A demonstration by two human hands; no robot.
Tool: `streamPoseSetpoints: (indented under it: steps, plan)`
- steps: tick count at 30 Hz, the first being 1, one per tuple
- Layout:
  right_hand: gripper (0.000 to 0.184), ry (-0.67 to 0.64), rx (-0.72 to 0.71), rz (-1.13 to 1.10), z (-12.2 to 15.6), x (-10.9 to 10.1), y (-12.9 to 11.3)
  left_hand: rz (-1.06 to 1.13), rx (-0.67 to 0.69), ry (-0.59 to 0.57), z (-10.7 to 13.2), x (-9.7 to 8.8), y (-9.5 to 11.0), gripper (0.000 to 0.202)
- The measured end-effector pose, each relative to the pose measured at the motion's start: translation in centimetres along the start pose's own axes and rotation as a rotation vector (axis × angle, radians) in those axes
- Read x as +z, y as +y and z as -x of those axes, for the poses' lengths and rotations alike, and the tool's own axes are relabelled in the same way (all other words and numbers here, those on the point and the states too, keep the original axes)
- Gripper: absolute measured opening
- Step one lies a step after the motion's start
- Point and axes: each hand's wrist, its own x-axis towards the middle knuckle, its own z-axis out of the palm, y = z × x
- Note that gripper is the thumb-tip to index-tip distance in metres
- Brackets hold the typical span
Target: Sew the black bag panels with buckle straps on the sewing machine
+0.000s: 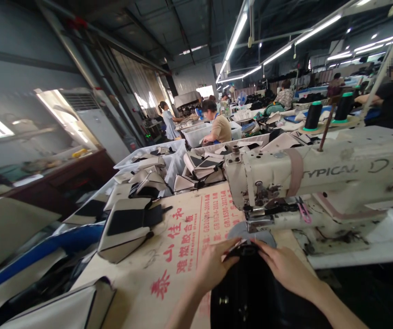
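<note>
A black fabric piece [251, 292] lies on the sewing table in front of me, its far edge pushed under the needle area of a cream sewing machine [320, 183]. My left hand [213, 267] pinches the fabric's left top edge, fingers closed on it. My right hand [287, 267] presses and grips the right top edge. A grey plate [247, 233] sits just beyond my fingertips under the machine head.
A beige printed sack [182, 237] covers the table. Stacked cream-and-black cut pieces [131, 224] lie to the left, more in clear bins [155, 160] behind. Thread cones [313, 116] stand on the machine. Other people work at tables farther back.
</note>
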Motion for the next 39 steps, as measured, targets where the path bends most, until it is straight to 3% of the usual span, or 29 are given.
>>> streamPoseSetpoints:
  steps: [3,8,11,14,16,21,24,27,33,39]
  plan:
    - [0.035,-0.001,-0.023,-0.016,-0.1,-0.5,0.3,-0.107,0.041,0.009,0.3,0.5,0.5,0.045]
    - [0.026,0.17,-0.151,0.013,-0.5,-0.8,0.9,-0.188,0.105,-0.005,0.7,1.1,1.4,0.039]
    - [0.027,0.172,-0.23,-0.025,-0.9,-0.6,0.9,-0.162,0.105,0.101,0.9,1.8,1.2,0.034]
    - [0.029,0.139,-0.18,-0.076,-1.1,-0.2,0.5,-0.14,0.065,0.189,1.0,2.3,0.9,0.031]
    - [0.028,0.117,-0.17,-0.1,-1.2,0.1,0.3,-0.127,0.071,0.14,0.9,2.0,0.9,0.032]
    - [0.023,0.004,-0.284,-0.139,-0.9,-0.2,0.7,-0.024,0.112,-0.173,0.3,-0.2,1.7,0.027]
    - [0.022,0.01,-0.306,-0.166,-0.6,-0.4,1.2,0.027,0.093,-0.206,0.2,-0.6,2.0,0.023]
    - [0.021,0.047,-0.309,-0.182,-0.5,-0.3,1.6,0.009,0.058,-0.144,0.5,0.4,2.7,0.026]
    - [0.016,0.084,-0.28,-0.153,-0.4,-0.2,1.6,-0.003,-0.095,0.158,-0.3,3.2,4.4,0.023]
    - [0.016,0.072,-0.27,-0.147,-0.4,-0.3,1.4,0.155,-0.213,0.142,-1.6,3.2,2.6,0.025]
